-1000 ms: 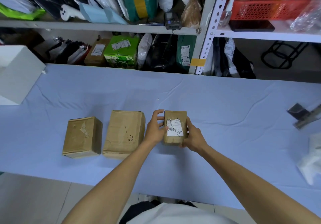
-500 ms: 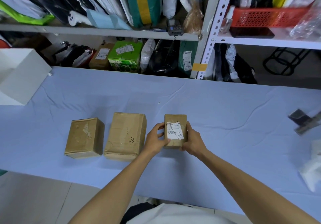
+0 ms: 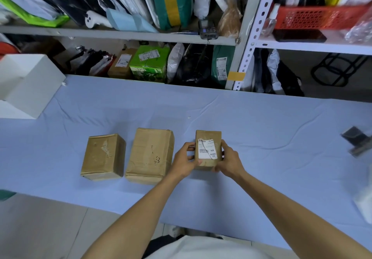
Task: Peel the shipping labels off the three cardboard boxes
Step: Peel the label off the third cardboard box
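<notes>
Three brown cardboard boxes stand in a row on the blue-covered table (image 3: 261,122). The left box (image 3: 103,157) shows only torn label residue on top. The middle box (image 3: 151,155) is larger and bears black pen marks, with no label visible. The small right box (image 3: 208,136) carries a white, partly torn shipping label (image 3: 208,151) with a barcode. My left hand (image 3: 184,161) grips that small box on its left side, and my right hand (image 3: 229,161) grips its right side and near corner.
A white open box (image 3: 30,83) sits at the table's far left. A dark tool (image 3: 356,142) and white plastic (image 3: 364,206) lie at the right edge. Metal shelving (image 3: 247,37) packed with parcels stands behind the table.
Both hands slid down the small right box toward its near end and drew it slightly closer to me. The other two boxes stayed put.
</notes>
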Available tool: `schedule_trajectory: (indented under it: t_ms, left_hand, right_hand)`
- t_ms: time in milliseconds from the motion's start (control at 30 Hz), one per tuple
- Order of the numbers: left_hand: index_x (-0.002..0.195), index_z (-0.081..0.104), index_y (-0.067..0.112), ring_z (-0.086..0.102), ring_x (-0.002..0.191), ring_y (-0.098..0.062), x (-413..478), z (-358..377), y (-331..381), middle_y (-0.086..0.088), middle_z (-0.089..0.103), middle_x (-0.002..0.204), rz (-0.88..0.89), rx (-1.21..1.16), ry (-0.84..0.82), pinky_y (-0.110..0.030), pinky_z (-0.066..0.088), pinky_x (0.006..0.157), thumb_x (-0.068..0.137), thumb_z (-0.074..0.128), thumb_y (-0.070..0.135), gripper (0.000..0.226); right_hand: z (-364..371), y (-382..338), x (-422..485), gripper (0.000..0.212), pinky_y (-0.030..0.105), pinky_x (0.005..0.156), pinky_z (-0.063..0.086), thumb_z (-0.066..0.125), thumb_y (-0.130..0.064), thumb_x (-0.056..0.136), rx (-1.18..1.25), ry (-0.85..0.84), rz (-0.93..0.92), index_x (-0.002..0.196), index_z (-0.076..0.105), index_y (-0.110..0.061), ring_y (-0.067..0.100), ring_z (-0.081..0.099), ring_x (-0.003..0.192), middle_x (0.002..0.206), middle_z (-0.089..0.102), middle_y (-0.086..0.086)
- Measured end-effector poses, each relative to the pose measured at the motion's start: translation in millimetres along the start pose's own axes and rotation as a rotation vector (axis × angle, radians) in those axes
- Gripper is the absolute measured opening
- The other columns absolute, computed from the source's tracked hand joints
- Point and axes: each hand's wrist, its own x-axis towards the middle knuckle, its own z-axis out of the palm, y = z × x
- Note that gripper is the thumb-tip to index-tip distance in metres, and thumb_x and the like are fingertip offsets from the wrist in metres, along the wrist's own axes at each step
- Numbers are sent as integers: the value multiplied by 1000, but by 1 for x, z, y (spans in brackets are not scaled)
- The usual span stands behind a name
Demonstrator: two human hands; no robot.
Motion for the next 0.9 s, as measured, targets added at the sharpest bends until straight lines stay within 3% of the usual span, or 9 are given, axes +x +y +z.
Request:
schedule_trajectory:
  t_ms: [100, 233, 367, 467, 600, 733, 900]
  left_hand:
    - [131, 48, 18, 63, 105, -17, 1, 1, 1, -2, 57, 125, 19, -8, 13, -17, 56, 75, 78, 71, -4, 62]
    - [107, 51, 37, 66, 95, -6, 2, 1, 2, 7, 60, 114, 68, -4, 22, -18, 55, 65, 75, 69, -7, 58]
    - [105, 53, 31, 64, 98, -12, 9, 3, 5, 2, 62, 114, 80, 91, 83, -26, 57, 72, 81, 67, 5, 38]
    - [107, 54, 27, 63, 97, -13, 13, 9, 8, 1, 65, 107, 97, 101, 159, -20, 56, 72, 87, 66, 13, 27]
    - [104, 57, 23, 65, 93, -19, 17, 18, 10, -7, 65, 104, 74, 90, 255, -30, 57, 79, 86, 66, 7, 26]
    - [96, 59, 23, 67, 85, -17, 23, 20, 19, -4, 66, 98, 28, 104, 313, -29, 57, 67, 88, 64, 12, 14]
    - [89, 59, 24, 65, 83, -15, 29, 17, 22, 1, 65, 94, 11, 185, 304, -29, 54, 66, 86, 68, 14, 13]
  right_hand:
    - [0, 0, 0, 63, 14, 38, 43, 70, 11, 60, 9, 10, -3, 116, 50, -11, 16, 58, 70, 86, 61, 1]
    - [-1, 1, -2, 79, 18, 41, 48, 72, 12, 61, 53, 28, -7, 130, 47, -18, 23, 60, 79, 93, 61, 5]
    - [-3, 0, -3, 92, 31, 54, 56, 75, 11, 57, 25, 5, -5, 136, 42, -24, 27, 64, 88, 105, 64, 12]
    - [-3, 2, -5, 95, 23, 46, 51, 75, 11, 55, 32, 9, -2, 137, 43, -24, 25, 63, 86, 103, 65, 12]
    - [-1, 5, -6, 97, 19, 45, 49, 74, 12, 55, 34, 21, -1, 139, 41, -24, 23, 64, 83, 99, 64, 8]
    - [0, 7, -3, 99, 20, 47, 48, 75, 10, 55, 12, 24, -7, 141, 39, -26, 24, 64, 87, 101, 65, 9]
    - [1, 12, -4, 99, 16, 52, 49, 74, 8, 57, 23, 35, -15, 142, 36, -26, 23, 64, 90, 99, 60, 0]
